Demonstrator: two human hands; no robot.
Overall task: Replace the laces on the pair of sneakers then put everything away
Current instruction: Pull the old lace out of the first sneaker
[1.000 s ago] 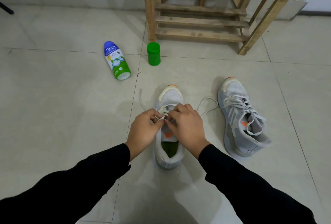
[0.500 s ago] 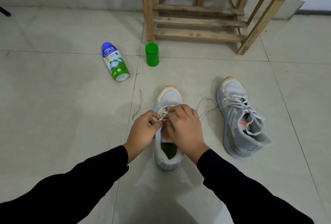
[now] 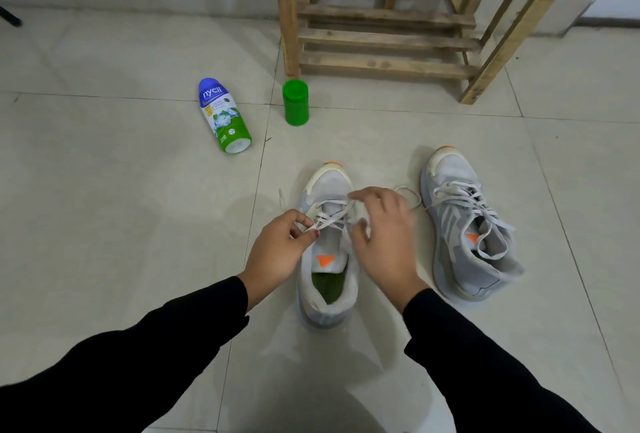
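Observation:
A grey sneaker (image 3: 325, 270) with a green insole stands on the floor in front of me, its white lace (image 3: 330, 216) threaded through only the lower eyelets. My left hand (image 3: 277, 252) pinches the lace at the shoe's left side. Blurred with motion, my right hand (image 3: 381, 238) hovers over the shoe's right side with its fingers spread and loosely bent; whether it holds the lace I cannot tell. A loose lace end (image 3: 408, 195) loops out on the floor behind that hand. The second grey sneaker (image 3: 467, 224) lies to the right, fully laced.
A blue and green powder bottle (image 3: 223, 115) lies on its side at the left. A green cap (image 3: 295, 103) stands by the leg of a wooden rack (image 3: 384, 37) at the back. The floor is pale tile.
My hands, close together over the laces before, have parted. My right hand lifted and opened toward the right, and the crossed laces and the tongue now show.

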